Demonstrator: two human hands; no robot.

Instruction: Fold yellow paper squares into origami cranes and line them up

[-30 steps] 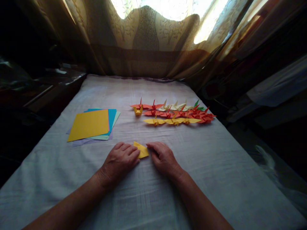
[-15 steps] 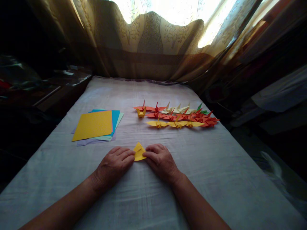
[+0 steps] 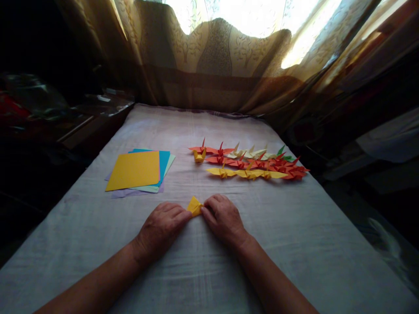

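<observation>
A small folded piece of yellow origami paper [image 3: 194, 206] lies on the white cloth between my two hands. My left hand [image 3: 165, 222] grips its lower left edge, fingers closed together. On the other side, my right hand [image 3: 223, 217] pinches the paper's right corner between thumb and fingers. The paper is a kite-like shape with its point away from me; its finer folds are too small to make out. Beyond it stand rows of folded paper cranes: yellow cranes [image 3: 250, 174] in front, red cranes [image 3: 240, 164] behind, and cream cranes [image 3: 250, 153] at the back.
A stack of square paper sheets [image 3: 134, 171], yellow on top, lies at the left. One yellow folded piece [image 3: 199, 156] stands at the rows' left end, and a green crane [image 3: 284, 155] at the far right. A curtain [image 3: 209, 65] hangs behind the cloth-covered table [image 3: 163, 126].
The right corner of the yellow paper has been turned and lifted by my right hand. My left hand still holds the left side. The whole view has shifted slightly.
</observation>
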